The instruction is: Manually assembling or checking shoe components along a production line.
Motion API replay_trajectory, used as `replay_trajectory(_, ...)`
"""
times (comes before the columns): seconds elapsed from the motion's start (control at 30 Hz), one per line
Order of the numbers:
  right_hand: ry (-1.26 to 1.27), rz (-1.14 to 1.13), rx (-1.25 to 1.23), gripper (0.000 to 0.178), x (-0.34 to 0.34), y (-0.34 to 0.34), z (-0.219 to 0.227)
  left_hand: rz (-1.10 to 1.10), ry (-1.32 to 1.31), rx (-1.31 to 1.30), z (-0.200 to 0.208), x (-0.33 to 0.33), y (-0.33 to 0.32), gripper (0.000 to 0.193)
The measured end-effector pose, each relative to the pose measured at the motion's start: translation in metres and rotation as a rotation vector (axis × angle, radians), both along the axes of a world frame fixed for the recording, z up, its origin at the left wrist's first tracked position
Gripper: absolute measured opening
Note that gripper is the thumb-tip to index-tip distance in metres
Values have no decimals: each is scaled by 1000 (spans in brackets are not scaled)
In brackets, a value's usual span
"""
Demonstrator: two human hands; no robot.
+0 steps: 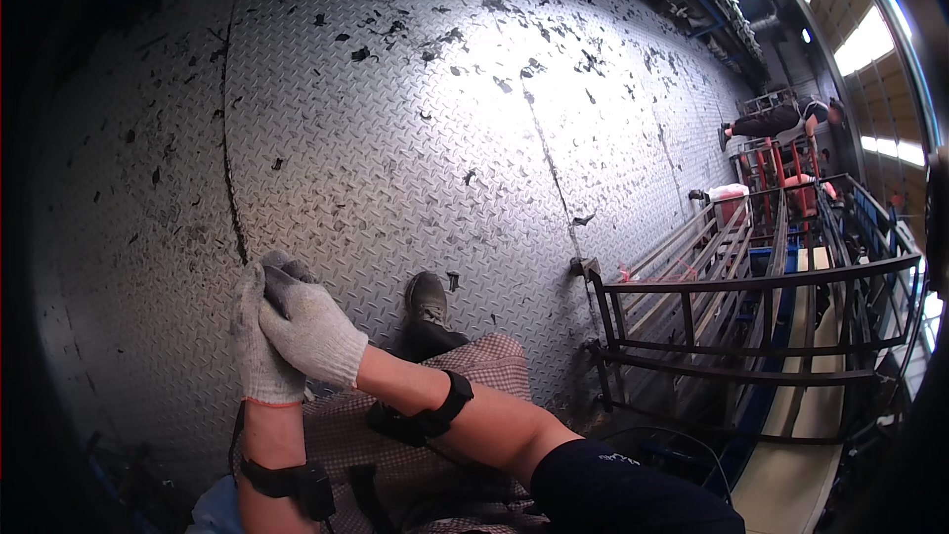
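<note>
Our right hand (308, 328), in a knitted white cotton glove, lies closed over our gloved left hand (259, 336), both holding only each other above a checked lap, over a diamond-plate steel floor (395, 138) flecked with dark scraps, a black tube-steel rack (751, 336) at right.

Steel tread-plate floor (415, 138) (debris-flecked), dark railing (751, 287) — bright windows (870, 40)

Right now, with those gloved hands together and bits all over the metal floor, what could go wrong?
The dark scraps scattered on the metal floor might make the shoe slip. The metal rack stands close on the right, so a stumble could hit its bars. The left hand and right hand are pressed together, perhaps slow to catch a fall.
</note>
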State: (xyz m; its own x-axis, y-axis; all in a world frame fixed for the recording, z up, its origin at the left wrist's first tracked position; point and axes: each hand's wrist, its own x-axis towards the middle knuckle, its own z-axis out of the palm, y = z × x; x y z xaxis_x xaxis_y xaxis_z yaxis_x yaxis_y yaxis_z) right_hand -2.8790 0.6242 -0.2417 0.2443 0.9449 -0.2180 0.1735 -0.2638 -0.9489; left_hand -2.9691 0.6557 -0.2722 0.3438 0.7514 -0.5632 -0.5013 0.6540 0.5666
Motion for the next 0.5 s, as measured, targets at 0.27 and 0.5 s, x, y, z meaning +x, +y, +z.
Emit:
replay_trajectory(0.27,7,21,-36,36,0,0,1,11,-38,11,-7,-4,-1,31)
replay_trajectory(0.5,-22,-10,25,36,-1,-1,-5,18,-28,-25,-5,-3,-1,32)
